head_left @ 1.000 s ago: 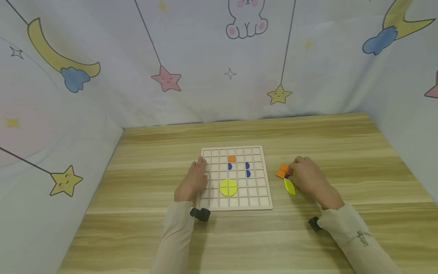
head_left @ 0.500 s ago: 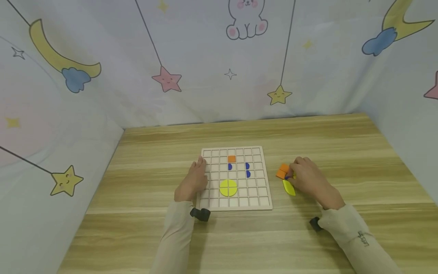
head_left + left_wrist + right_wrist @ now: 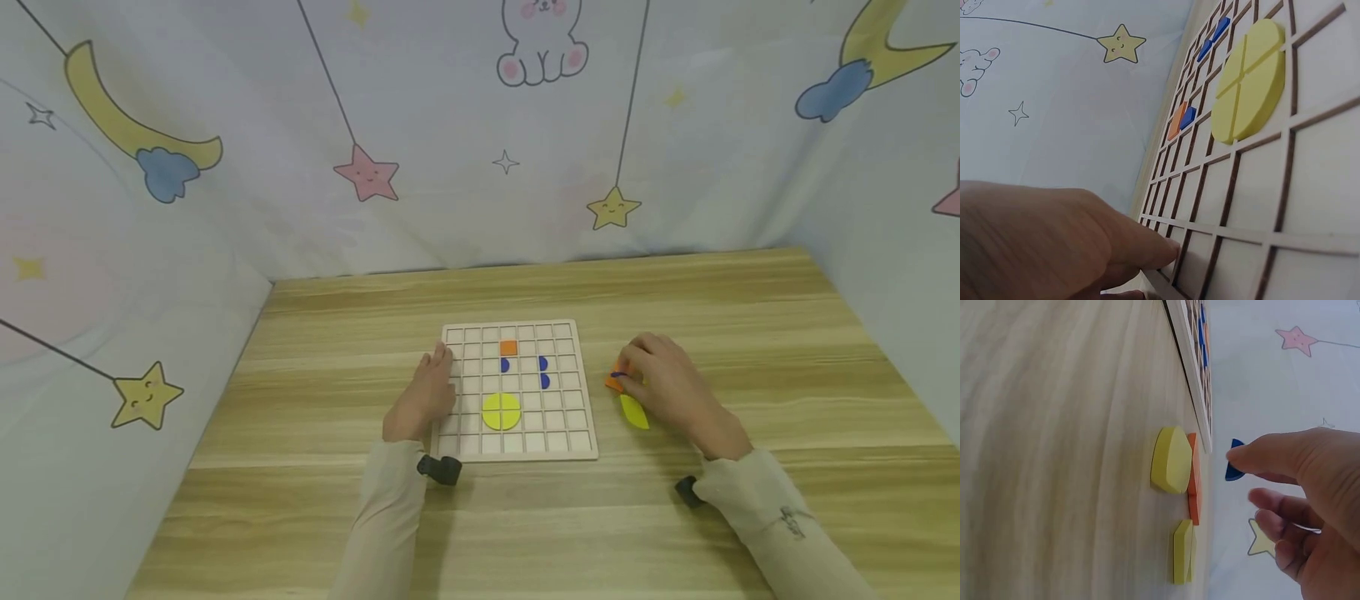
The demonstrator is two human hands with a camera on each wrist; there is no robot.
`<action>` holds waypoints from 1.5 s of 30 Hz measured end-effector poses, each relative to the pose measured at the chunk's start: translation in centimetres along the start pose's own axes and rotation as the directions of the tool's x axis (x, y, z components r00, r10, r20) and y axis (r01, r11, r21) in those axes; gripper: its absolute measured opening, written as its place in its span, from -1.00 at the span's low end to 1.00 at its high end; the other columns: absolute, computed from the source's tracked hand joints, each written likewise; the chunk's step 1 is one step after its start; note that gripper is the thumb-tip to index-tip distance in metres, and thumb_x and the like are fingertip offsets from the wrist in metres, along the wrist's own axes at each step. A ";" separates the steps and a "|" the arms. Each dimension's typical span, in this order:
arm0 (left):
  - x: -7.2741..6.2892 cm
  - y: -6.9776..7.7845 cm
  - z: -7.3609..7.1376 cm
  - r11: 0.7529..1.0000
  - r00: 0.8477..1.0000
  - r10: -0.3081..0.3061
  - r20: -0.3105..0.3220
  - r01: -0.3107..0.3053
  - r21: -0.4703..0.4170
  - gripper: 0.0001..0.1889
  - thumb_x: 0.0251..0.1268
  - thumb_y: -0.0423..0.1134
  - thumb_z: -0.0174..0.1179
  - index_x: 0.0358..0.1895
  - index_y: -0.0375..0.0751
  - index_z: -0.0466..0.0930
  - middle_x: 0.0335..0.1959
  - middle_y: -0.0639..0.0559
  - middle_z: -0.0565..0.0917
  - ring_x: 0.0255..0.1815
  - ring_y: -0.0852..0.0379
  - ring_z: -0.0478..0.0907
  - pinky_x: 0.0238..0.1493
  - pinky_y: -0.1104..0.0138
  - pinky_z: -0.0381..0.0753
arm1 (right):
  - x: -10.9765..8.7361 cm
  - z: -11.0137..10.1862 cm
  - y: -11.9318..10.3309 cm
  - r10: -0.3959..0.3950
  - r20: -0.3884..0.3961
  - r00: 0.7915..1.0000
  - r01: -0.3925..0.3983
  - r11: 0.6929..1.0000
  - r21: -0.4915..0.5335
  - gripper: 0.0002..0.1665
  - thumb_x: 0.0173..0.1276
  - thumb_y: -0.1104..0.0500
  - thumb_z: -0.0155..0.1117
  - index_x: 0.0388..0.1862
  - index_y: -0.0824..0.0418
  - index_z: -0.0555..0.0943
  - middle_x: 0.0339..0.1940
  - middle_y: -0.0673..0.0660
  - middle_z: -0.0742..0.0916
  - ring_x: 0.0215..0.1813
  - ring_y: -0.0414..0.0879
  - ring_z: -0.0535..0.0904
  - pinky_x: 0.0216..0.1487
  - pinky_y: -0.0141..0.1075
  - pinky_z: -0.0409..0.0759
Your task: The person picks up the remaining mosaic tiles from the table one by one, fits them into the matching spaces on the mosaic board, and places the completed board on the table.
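Note:
My right hand (image 3: 667,385) pinches a blue half-round tile (image 3: 1234,461) between thumb and fingertips, lifted off the table in the right wrist view. Beneath it lie orange square tiles (image 3: 1194,478) and a yellow leaf-shaped tile (image 3: 634,412). My left hand (image 3: 425,393) rests on the left edge of a pale grid board (image 3: 467,458), its thumb (image 3: 1163,249) on the frame. On the board sit an orange square (image 3: 508,347), several blue half-rounds (image 3: 543,381) and a yellow disc of quarter tiles (image 3: 501,412).
A second yellow tile (image 3: 1183,553) lies by the orange ones, partly behind my right hand in the head view. The wooden table (image 3: 525,533) runs back to a patterned cloth wall (image 3: 465,225). A black wrist camera (image 3: 441,469) sits on my left cuff.
My right hand has lifted a blue half-round from the loose tiles and moved slightly left and away, now over the orange squares. My left hand has stayed on the board.

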State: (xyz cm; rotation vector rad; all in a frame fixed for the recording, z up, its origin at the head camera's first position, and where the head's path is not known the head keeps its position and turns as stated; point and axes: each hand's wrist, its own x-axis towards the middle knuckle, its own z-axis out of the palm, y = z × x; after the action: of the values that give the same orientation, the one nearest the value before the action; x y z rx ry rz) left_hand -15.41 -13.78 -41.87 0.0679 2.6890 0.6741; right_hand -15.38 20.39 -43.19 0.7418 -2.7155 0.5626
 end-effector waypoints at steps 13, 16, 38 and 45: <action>0.0 0.0 -0.1 1.000 1.000 -0.005 0.012 0.005 -0.003 -0.36 0.45 -0.35 -0.16 0.51 -0.34 -0.16 0.57 -0.17 -0.25 0.57 -0.21 -0.30 0.55 0.01 -0.18 | 2.2 1.2 -1.6 -0.153 -0.113 0.982 0.153 0.988 -0.006 -0.79 0.05 0.23 0.49 -0.44 0.15 0.57 -0.28 0.10 0.64 -0.20 0.05 0.52 -0.13 -0.07 0.50; -0.1 0.0 -0.1 1.000 1.000 0.005 0.008 -0.005 -0.007 -0.36 0.45 -0.36 -0.17 0.51 -0.35 -0.16 0.57 -0.18 -0.25 0.57 -0.22 -0.30 0.55 0.00 -0.18 | 2.8 1.4 -2.1 -0.173 -0.096 0.980 0.173 0.985 -0.010 -0.81 0.07 0.23 0.48 -0.42 0.15 0.59 -0.26 0.08 0.63 -0.19 0.03 0.52 -0.13 -0.11 0.51; -0.1 0.2 -0.1 1.000 1.000 -0.021 -0.007 0.021 0.009 -0.37 0.46 -0.35 -0.17 0.52 -0.32 -0.14 0.58 -0.14 -0.24 0.57 -0.20 -0.29 0.55 0.01 -0.16 | 6.2 4.0 -6.4 -0.334 0.091 0.938 0.332 0.943 0.033 -0.90 0.18 0.21 0.40 -0.40 0.09 0.61 -0.22 0.02 0.59 -0.21 -0.08 0.41 -0.15 -0.22 0.45; -0.2 0.1 -0.1 1.000 1.000 -0.008 -0.004 0.008 0.005 -0.37 0.45 -0.36 -0.16 0.51 -0.34 -0.14 0.57 -0.16 -0.24 0.57 -0.21 -0.28 0.55 0.00 -0.16 | 6.7 4.7 -7.3 -0.395 0.098 0.913 0.399 0.917 -0.015 -0.91 0.21 0.20 0.39 -0.38 0.09 0.61 -0.20 0.05 0.61 -0.17 -0.05 0.46 -0.12 -0.23 0.48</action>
State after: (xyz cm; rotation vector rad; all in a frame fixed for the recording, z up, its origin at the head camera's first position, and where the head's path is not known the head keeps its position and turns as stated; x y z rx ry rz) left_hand -15.28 -13.76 -41.66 0.0568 2.6931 0.6661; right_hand -17.82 9.67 -42.80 1.2980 -2.5369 0.3901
